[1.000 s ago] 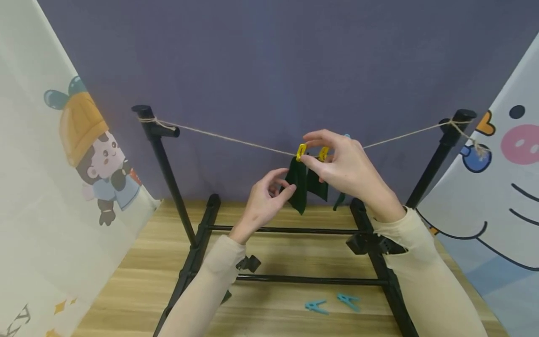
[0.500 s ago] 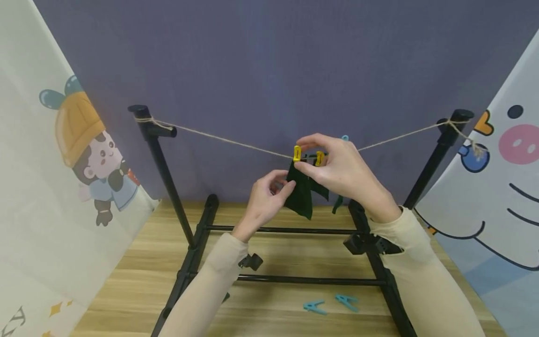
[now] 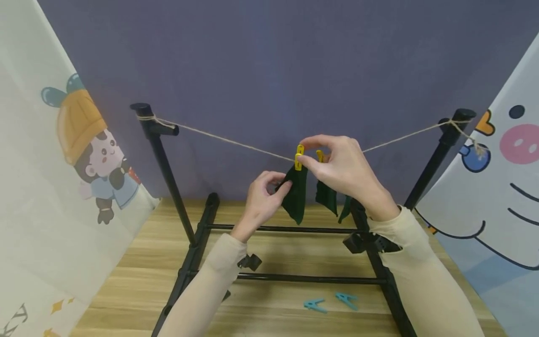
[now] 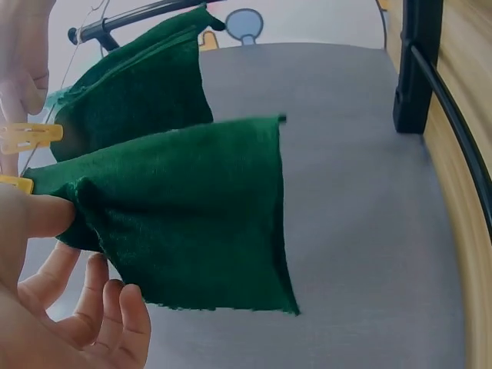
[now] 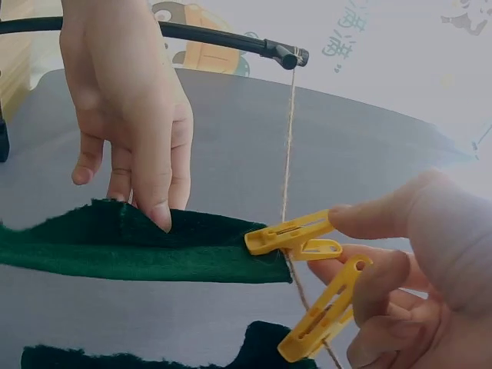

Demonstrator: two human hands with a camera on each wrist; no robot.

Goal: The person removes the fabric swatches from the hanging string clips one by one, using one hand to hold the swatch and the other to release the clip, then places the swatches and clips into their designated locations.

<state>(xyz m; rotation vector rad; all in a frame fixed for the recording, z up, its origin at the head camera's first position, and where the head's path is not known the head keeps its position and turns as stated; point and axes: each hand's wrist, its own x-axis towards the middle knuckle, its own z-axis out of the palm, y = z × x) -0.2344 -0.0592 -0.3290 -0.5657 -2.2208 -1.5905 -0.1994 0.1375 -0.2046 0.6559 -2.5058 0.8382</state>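
A dark green cloth (image 3: 296, 192) hangs at a twine line (image 3: 227, 139). My left hand (image 3: 261, 201) pinches its near side between thumb and fingers; the left wrist view shows the cloth (image 4: 192, 207) spread out from that pinch. Thumb and fingers of my right hand (image 3: 347, 168) hold the handle ends of a yellow clothespin (image 3: 299, 158), whose nose sits over the cloth's top corner at the twine. Just beyond, a second yellow clothespin (image 5: 323, 315) grips the line and another green cloth (image 3: 327, 196). My right hand partly hides that second clothespin in the head view.
Black posts (image 3: 168, 178) on both sides carry the twine, and crossbars (image 3: 307, 280) join the frame below. Two blue clothespins (image 3: 315, 305) lie on the wooden table (image 3: 134, 285). A further strip of green cloth (image 3: 345, 209) hangs behind my right wrist.
The pinched cloth and the yellow clothespin on it have shifted slightly and turned. The cloths behind have swung right and lower. Both hands keep their holds.
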